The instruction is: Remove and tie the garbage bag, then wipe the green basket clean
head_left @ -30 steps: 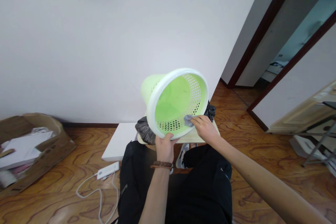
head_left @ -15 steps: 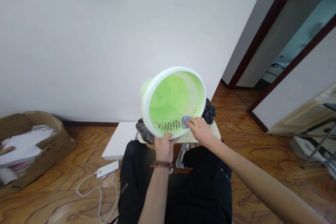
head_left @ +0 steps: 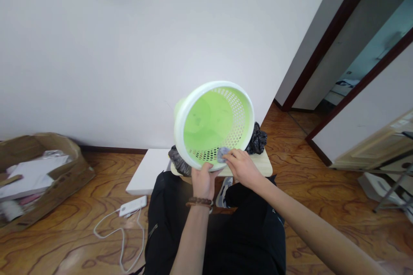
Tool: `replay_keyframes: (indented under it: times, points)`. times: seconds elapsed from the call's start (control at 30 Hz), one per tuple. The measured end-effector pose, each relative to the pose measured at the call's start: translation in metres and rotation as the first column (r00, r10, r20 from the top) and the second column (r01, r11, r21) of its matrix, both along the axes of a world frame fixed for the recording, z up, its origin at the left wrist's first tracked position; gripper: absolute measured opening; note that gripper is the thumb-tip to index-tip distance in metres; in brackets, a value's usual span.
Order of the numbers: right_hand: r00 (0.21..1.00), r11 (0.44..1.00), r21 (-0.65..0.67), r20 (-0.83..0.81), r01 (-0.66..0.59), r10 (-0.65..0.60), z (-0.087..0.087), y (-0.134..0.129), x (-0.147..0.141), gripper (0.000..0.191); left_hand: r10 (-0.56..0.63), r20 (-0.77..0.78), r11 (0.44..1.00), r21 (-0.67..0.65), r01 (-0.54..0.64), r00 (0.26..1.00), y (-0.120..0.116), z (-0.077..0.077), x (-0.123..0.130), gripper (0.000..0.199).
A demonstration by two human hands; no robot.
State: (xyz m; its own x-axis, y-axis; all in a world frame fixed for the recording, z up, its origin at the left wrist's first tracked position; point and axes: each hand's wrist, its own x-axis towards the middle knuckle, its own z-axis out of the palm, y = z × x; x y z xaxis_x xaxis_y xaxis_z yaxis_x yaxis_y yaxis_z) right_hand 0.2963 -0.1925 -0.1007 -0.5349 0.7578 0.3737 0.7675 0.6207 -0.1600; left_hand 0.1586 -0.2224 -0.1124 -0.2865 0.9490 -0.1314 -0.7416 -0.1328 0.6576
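A light green plastic basket (head_left: 208, 116) with a white rim and a perforated wall is tilted, its opening facing me. My left hand (head_left: 203, 180) grips the rim at the bottom, thumb over the edge and fingers beneath. In my right hand (head_left: 241, 166) is a small grey-blue cloth (head_left: 222, 154), pressed against the inner wall near the lower rim. Under the basket stands a small pale wooden stool (head_left: 262, 164). Black plastic bags (head_left: 258, 139) bulge out on the stool at both sides of the basket.
To the left, an open cardboard box (head_left: 74, 167) holds papers and other items. A white flat box (head_left: 145, 169) lies by the wall, with a white power bank (head_left: 133, 206) and its cable on the wooden floor. A doorway (head_left: 322, 81) opens at the right.
My right hand has moved the cloth slightly left and down along the basket's inner wall, closer to my left thumb. The left hand keeps its hold on the rim.
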Motion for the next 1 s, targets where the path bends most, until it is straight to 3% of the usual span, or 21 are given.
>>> replay_keyframes:
  times: [0.1, 0.2, 0.37, 0.47, 0.6, 0.7, 0.77, 0.9, 1.0]
  points:
    - [0.992, 0.992, 0.107, 0.099, 0.069, -0.08, 0.011, 0.016, 0.017, 0.028, 0.023, 0.004, 1.0, -0.019, -0.023, 1.0, 0.001, 0.001, -0.004, 0.064]
    - [0.988, 0.984, 0.133, 0.082, 0.121, -0.133, 0.011, 0.025, 0.025, 0.028, 0.037, 0.01, 0.999, -0.038, -0.037, 0.999, 0.001, 0.001, -0.004, 0.064]
    - [0.997, 1.0, 0.014, -0.071, -0.005, 0.006, -0.005, 0.009, 0.002, 0.028, 0.028, 0.027, 0.999, -0.023, -0.027, 0.999, 0.002, 0.003, -0.001, 0.066]
    - [0.996, 0.998, 0.005, -0.064, -0.058, 0.058, -0.005, 0.005, -0.004, 0.028, 0.022, 0.037, 1.0, 0.018, -0.023, 0.999, 0.002, 0.004, -0.002, 0.066]
    - [0.996, 0.99, 0.119, 0.041, 0.076, -0.081, 0.006, 0.022, 0.013, 0.028, 0.046, 0.02, 0.999, 0.003, -0.046, 0.999, 0.002, 0.003, -0.003, 0.064]
    - [0.987, 0.976, 0.149, 0.011, 0.16, -0.163, 0.007, 0.03, 0.022, 0.028, 0.055, 0.012, 0.998, -0.011, -0.055, 0.998, 0.002, 0.004, -0.002, 0.064]
    - [0.991, 0.987, 0.1, -0.048, 0.126, -0.122, 0.002, 0.026, 0.017, 0.027, 0.052, 0.018, 0.998, -0.02, -0.052, 0.998, 0.002, 0.004, -0.001, 0.064]
    - [0.986, 0.995, -0.064, -0.152, -0.079, 0.068, -0.007, 0.007, -0.005, 0.028, 0.043, 0.027, 0.999, -0.028, -0.042, 0.999, 0.003, 0.005, -0.001, 0.066]
    - [0.992, 0.995, -0.07, -0.11, -0.077, 0.068, -0.003, 0.006, -0.006, 0.028, 0.026, 0.025, 1.0, -0.002, -0.026, 0.999, 0.002, 0.004, -0.002, 0.064]
